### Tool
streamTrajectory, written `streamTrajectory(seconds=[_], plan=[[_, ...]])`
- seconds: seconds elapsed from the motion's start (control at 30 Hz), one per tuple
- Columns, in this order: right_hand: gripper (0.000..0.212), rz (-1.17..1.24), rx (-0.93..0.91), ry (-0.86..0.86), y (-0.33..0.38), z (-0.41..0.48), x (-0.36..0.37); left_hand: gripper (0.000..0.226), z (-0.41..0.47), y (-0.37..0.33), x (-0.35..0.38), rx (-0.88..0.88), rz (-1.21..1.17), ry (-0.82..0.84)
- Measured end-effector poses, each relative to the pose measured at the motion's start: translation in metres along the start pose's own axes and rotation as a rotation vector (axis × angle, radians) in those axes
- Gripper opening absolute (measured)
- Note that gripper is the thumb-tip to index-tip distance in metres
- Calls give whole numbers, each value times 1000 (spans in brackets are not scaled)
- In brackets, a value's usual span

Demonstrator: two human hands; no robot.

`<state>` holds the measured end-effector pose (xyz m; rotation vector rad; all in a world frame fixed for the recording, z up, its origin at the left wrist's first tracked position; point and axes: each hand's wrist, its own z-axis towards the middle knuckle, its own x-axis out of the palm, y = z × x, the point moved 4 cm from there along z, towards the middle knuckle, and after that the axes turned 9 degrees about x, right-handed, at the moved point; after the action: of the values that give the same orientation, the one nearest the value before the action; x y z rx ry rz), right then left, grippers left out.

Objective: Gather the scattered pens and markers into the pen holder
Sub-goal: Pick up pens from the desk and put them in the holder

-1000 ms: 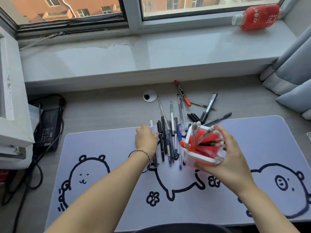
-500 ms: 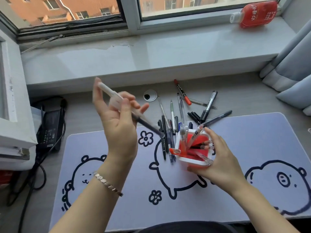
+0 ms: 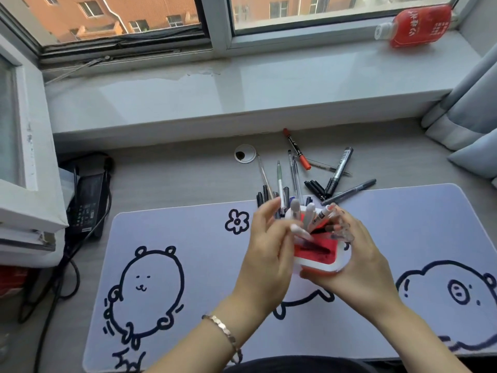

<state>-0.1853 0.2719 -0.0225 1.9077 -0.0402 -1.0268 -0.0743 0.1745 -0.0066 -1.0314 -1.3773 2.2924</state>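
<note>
The square pen holder [image 3: 317, 261], white outside and red inside, is held above the pale lilac desk mat [image 3: 403, 238] printed with black cartoon animals, and is tilted toward the camera. It is clasped by the right hand [image 3: 357, 267], whose palm is wrapped round its right wall and whose fingers are curled over the far rim. Several markers and pens with grey and white caps [image 3: 309, 215] are seen standing in it, leaning away from the camera. The left hand [image 3: 269, 254] is pressed against the holder's left side, with its fingers closed round a pale pen [image 3: 300, 232] whose lower end is inside the red opening; motion blur hides the exact grip. A metal-link bracelet [image 3: 223, 331] is worn on the left wrist. Behind the holder, a loose cluster of pens [image 3: 279, 184] is lying across the mat's far edge and the grey desk [image 3: 174, 179], together with a red-capped marker [image 3: 295, 149], a black-and-silver marker [image 3: 337, 172] and a dark grey pen [image 3: 349, 192]. A red bottle [image 3: 416, 25] is lying on the windowsill.
</note>
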Motion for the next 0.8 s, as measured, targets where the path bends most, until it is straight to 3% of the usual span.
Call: streamTrajectory(seconds=[0.13, 0.17, 0.23, 0.3, 0.4, 0.63, 0.8], plan=[[105, 6, 21, -17, -8, 5, -10, 35, 8, 2, 2, -67, -116, 225], [104, 38, 46, -19, -12, 8, -14, 34, 15, 5, -2, -123, -201, 193], [102, 96, 90, -28, -18, 15, -21, 32, 29, 27, -10, -302, -327, -19], [101, 117, 119, -50, -23, 21, -28, 31, 39, 63, -11, -517, -167, -106], [99, 141, 183, -73, -31, 27, -33, 43, 40, 112, 3, -797, 167, 130], [100, 149, 229, -57, -43, 24, -30, 24, 54, 123, 33, -692, 375, 190], [98, 110, 231, -14, -48, 23, -22, 10, 47, 136, 30, -750, 246, 222]])
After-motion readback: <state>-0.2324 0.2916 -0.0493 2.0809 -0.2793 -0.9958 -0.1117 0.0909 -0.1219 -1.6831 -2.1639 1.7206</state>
